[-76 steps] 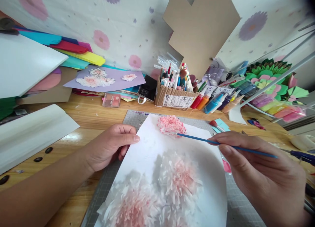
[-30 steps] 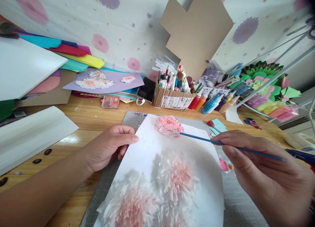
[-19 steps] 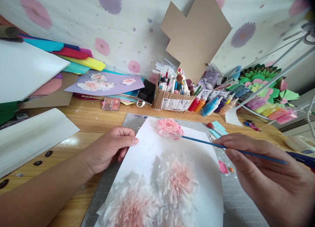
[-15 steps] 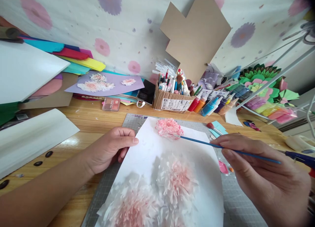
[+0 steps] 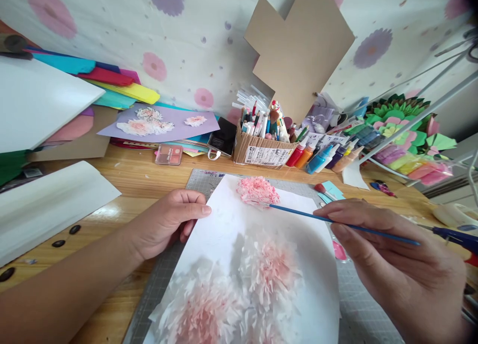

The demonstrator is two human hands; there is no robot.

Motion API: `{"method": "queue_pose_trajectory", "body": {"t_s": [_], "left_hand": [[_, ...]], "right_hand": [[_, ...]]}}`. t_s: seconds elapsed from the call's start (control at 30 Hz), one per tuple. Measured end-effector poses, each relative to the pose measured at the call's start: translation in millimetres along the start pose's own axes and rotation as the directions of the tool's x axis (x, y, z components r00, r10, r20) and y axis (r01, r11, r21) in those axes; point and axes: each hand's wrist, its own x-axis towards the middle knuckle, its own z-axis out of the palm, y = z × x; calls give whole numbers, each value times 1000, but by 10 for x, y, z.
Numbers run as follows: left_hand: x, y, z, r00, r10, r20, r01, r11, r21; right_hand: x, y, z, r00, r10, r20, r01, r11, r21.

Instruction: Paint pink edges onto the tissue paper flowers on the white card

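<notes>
Thumb and fingers of my left hand (image 5: 186,214) pinch the left edge of a white paper sheet (image 5: 224,224). In my right hand (image 5: 388,254) is a thin blue paintbrush (image 5: 295,212), its tip at the lower edge of a small pink ruffled paper flower (image 5: 257,189) at the sheet's far end. Larger white paper flowers with pink centres, one at the right (image 5: 271,269) and one at the lower left (image 5: 205,309), sit nearer me on the sheet. A grey cutting mat (image 5: 362,294) lies underneath.
Behind the mat stands a cardboard box (image 5: 263,152) of pens and brushes, with paint bottles (image 5: 317,160) beside it. A pink paint palette (image 5: 339,251) is partly hidden near my right hand. Purple paper (image 5: 179,117) with flowers lies back left; a scroll of white paper (image 5: 56,204) lies left.
My right hand and the paintbrush have shifted slightly left, the tip moving along the pink flower's lower edge. My left hand keeps its hold on the sheet.
</notes>
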Motion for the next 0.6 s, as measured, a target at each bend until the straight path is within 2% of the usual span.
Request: {"method": "queue_pose_trajectory", "body": {"t_s": [0.2, 0.5, 0.6], "left_hand": [[14, -8, -18, 1000, -1, 15, 1, 1000, -12], [6, -8, -11, 1000, 5, 26, -4, 1000, -29], [12, -17, -18, 1000, 5, 24, -4, 1000, -23]], "right_hand": [[-8, 1, -3, 999, -13, -35, 13, 1000, -12], [12, 11, 3, 999, -48, 13, 48, 999, -22], [12, -15, 18, 999, -25, 27, 26, 999, -24]]}}
